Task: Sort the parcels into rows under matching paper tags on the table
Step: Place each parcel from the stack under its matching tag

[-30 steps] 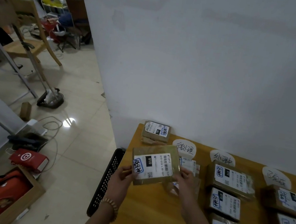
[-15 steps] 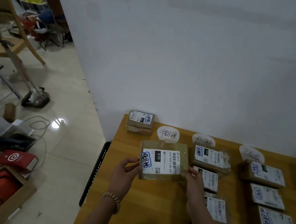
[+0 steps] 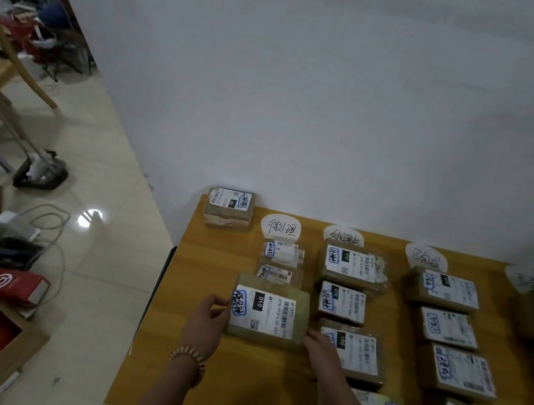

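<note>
A person's two forearms are reaching in over the near edge of the tabletop (image 3: 230, 391), a beaded bracelet (image 3: 188, 362) circling the left wrist. The left hand (image 3: 205, 325) is pinching the left edge of a brown parcel (image 3: 268, 310) between thumb and fingers. The right hand (image 3: 320, 349) is gripping its near right corner, most of those fingers hidden behind the hand.

A second ago the parcel was being held up, tilted toward the camera for a read of its label. Now it is coming down flat at the near end of the leftmost row, just beside the second row. Whether it is already resting on the wood cannot be told.

Just beyond it, two small parcels (image 3: 280, 263) are lying in line, the nearer one seemingly tucked against its far edge, under the first paper tag (image 3: 281, 228). The handwritten mark on the parcel's label appears to match that tag, so this one looks as good as sorted once the hands let go.

Further right, rows are filling under the second tag (image 3: 343, 237) and third tag (image 3: 426, 257). At the far left corner, a lone parcel (image 3: 229, 209) is sitting against the wall, under no tag.
</note>
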